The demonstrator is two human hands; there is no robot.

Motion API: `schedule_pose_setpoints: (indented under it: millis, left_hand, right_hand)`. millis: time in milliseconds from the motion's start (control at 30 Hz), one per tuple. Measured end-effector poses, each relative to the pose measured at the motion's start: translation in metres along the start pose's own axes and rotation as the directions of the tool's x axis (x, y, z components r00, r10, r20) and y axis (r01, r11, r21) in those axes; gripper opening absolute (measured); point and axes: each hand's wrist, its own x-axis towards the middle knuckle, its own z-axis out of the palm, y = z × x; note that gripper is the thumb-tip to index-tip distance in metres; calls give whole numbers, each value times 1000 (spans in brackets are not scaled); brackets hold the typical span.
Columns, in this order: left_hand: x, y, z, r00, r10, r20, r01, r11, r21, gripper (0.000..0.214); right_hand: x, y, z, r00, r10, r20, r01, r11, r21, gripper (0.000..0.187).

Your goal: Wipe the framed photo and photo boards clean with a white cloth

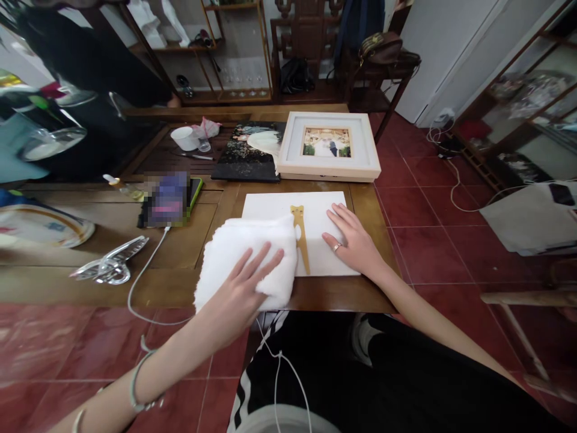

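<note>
- Seen from the head camera, a person's left grip (243, 290) lay palm-down on a folded white towel (223, 255), its fingers spread wide and closed around nothing.
- The right grip (356, 243), a ring on one finger, rested flat with fingers extended on the right side of a white board (325, 255), holding nothing.
- A flat golden-yellow tool (301, 236), notched at its broad end, lay lengthwise on the board between the two hands, just beside the towel, which overlapped the board's left part.
- Behind the board on the wooden bench (180, 279) sat a pale framed picture (296, 135), right against a dark photo panel (238, 157).
- To the left lay a phone (164, 199) with a pixelated screen, a white cable (130, 291) plugged in, near a shiny silver clip-like object (110, 263).
</note>
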Motion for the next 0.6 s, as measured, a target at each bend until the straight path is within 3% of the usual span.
schedule_pose_setpoints:
  millis: [100,200,367,500,600]
  left_hand:
    - [-4,2,0,999,37,1,-37,999,-1,22]
    - [8,-3,-3,1000,24,-1,-24,999,-27,18]
    - [52,-25,-4,998,-61,25,63,997,-48,22]
    - [95,-54,2,986,-156,-54,156,988,2,30]
    - [117,-66,3,988,-144,-57,145,989,17,33]
  right_hand:
    - [0,0,1,1000,-19,5,19,1000,-17,55]
    - [0,0,1,999,-34,16,35,999,-36,55]
    - [-1,0,-1,999,-40,30,41,998,-45,54]
    - [-1,-1,-2,999,-27,47,29,998,-54,55]
    - [0,-2,-2,999,-16,44,18,999,-47,54]
